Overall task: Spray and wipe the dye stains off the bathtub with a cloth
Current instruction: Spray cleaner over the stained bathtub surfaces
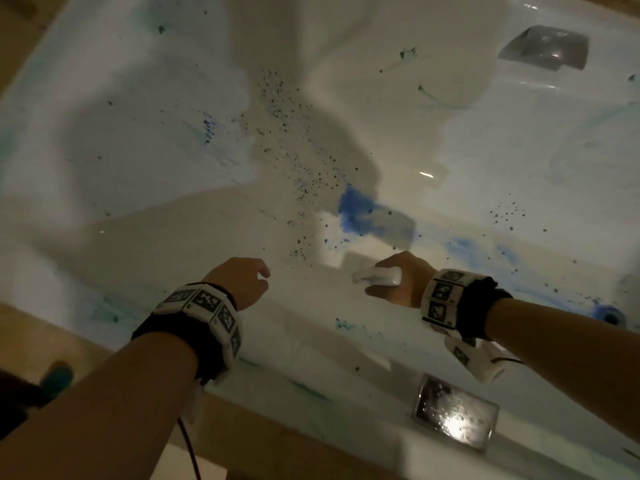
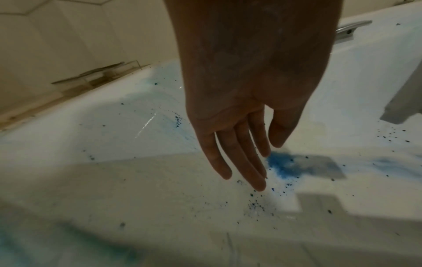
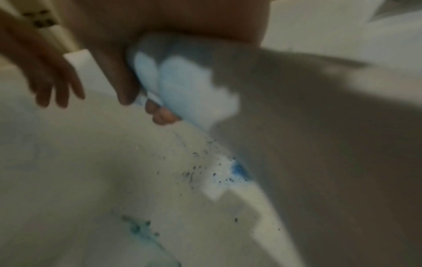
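Note:
The white bathtub point(image 1: 145, 140) is spattered with dye: a dense blue patch point(image 1: 356, 209) on its floor, dark specks point(image 1: 298, 161) running up the middle, and pale blue-green smears on the walls. My right hand point(image 1: 388, 282) grips a white object point(image 1: 377, 275) that looks like a spray bottle's head, pointing left, just short of the blue patch. In the blurred right wrist view my fingers point(image 3: 162, 115) curl round that pale object point(image 3: 182, 86) above the blue patch point(image 3: 239, 169). My left hand point(image 1: 259, 275) hovers empty over the tub, fingers point(image 2: 239, 162) straight. No cloth shows.
A chrome grip handle point(image 1: 545, 46) sits on the far wall and another point(image 1: 453, 414) on the near rim. A blue-stained drain fitting point(image 1: 609, 315) lies at the right. A beige tiled ledge point(image 1: 20, 334) borders the tub, with a teal object point(image 1: 57, 377) at lower left.

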Available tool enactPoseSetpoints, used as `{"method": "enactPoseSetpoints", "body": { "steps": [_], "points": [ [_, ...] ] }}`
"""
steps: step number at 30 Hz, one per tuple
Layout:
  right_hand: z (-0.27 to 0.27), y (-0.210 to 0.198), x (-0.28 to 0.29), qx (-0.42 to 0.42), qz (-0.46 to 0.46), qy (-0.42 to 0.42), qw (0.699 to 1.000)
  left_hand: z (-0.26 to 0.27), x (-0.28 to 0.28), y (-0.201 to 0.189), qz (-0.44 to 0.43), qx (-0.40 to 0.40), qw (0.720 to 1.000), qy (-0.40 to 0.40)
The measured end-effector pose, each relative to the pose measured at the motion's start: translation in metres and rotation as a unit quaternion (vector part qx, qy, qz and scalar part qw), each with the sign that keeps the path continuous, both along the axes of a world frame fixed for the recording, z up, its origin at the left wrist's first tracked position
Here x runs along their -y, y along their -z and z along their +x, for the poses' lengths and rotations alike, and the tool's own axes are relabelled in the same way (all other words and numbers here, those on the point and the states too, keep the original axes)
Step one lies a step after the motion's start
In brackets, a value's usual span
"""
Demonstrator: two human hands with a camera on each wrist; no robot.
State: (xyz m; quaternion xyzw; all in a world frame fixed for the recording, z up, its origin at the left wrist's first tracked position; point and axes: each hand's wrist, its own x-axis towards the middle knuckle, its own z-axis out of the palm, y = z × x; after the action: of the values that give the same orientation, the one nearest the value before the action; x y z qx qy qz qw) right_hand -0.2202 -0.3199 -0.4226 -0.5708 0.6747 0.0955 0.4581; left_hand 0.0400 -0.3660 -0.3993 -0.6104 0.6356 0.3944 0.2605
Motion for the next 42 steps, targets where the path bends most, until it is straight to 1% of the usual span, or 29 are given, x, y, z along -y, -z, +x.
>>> {"method": "enactPoseSetpoints", "body": {
  "steps": [2,4,5,7,9,10,12,13,14,16,20,21,23,25,27,29,31,32,34,36,37,39,42],
  "points": [
    [-0.001,-0.003,-0.006,0.004,0.008,-0.016,1.000,0.005,-0.011,-0.005,0.008,0.000,1.000,-0.004],
    [-0.001,-0.008,-0.012,0.037,0.042,-0.034,0.998,0.010,-0.023,-0.008,0.012,0.005,1.000,-0.001],
    [0.001,-0.011,-0.017,0.046,0.064,-0.057,0.995,0.012,-0.029,-0.009,0.013,0.010,1.000,0.003],
    [0.004,-0.016,-0.028,0.021,0.095,-0.122,0.988,0.017,-0.040,-0.010,0.021,0.022,0.999,0.011],
    [0.004,-0.013,-0.039,-0.019,0.090,-0.169,0.981,0.020,-0.050,-0.009,0.019,0.030,0.999,0.020],
    [0.003,-0.013,-0.043,-0.029,0.069,-0.165,0.984,0.021,-0.053,-0.009,0.009,0.031,0.999,0.022],
    [0.000,-0.017,-0.047,-0.063,0.035,-0.118,0.990,0.022,-0.056,-0.010,-0.017,0.024,0.999,0.021],
    [-0.001,-0.018,-0.048,-0.078,0.031,-0.101,0.991,0.023,-0.057,-0.011,-0.021,0.019,0.999,0.019],
    [-0.004,-0.018,-0.049,-0.076,0.034,-0.080,0.993,0.024,-0.059,-0.012,-0.023,0.017,0.999,0.019],
    [-0.010,-0.017,-0.052,-0.036,0.048,-0.034,0.998,0.026,-0.059,-0.013,-0.031,0.020,0.999,0.025],
    [-0.023,-0.021,-0.062,0.038,0.084,-0.028,0.995,0.020,-0.067,-0.014,-0.044,0.045,0.996,0.056],
    [-0.025,-0.022,-0.067,0.057,0.080,-0.029,0.995,0.016,-0.071,-0.015,-0.042,0.051,0.996,0.064],
    [-0.031,-0.021,-0.075,0.052,0.046,-0.030,0.997,0.008,-0.075,-0.016,-0.038,0.059,0.995,0.074],
    [-0.038,-0.018,-0.080,0.015,0.003,-0.022,1.000,0.002,-0.078,-0.016,-0.028,0.067,0.994,0.078],
    [-0.048,-0.017,-0.085,0.006,-0.019,-0.004,1.000,-0.006,-0.081,-0.017,-0.018,0.080,0.994,0.077],
    [-0.065,-0.018,-0.091,0.032,-0.008,0.023,0.999,-0.019,-0.086,-0.019,-0.005,0.085,0.993,0.075],
    [-0.084,-0.020,-0.097,0.049,0.034,0.029,0.998,-0.040,-0.092,-0.022,0.009,0.073,0.994,0.079],
    [-0.092,-0.023,-0.101,0.057,0.049,0.026,0.997,-0.051,-0.095,-0.024,0.014,0.062,0.995,0.082],
    [-0.106,-0.028,-0.110,0.082,0.062,-0.009,0.995,-0.074,-0.102,-0.027,0.027,0.046,0.994,0.091],
    [-0.118,-0.030,-0.120,0.091,0.041,-0.056,0.993,-0.095,-0.109,-0.028,0.041,0.046,0.992,0.106],
    [-0.124,-0.030,-0.125,0.087,0.030,-0.055,0.994,-0.104,-0.111,-0.028,0.045,0.048,0.992,0.110],
    [-0.137,-0.032,-0.129,0.078,0.009,-0.027,0.997,-0.122,-0.114,-0.028,0.048,0.045,0.991,0.117],
    [-0.152,-0.029,-0.131,0.038,-0.017,0.025,0.999,-0.145,-0.113,-0.028,0.040,0.038,0.991,0.121]
  ]
}}
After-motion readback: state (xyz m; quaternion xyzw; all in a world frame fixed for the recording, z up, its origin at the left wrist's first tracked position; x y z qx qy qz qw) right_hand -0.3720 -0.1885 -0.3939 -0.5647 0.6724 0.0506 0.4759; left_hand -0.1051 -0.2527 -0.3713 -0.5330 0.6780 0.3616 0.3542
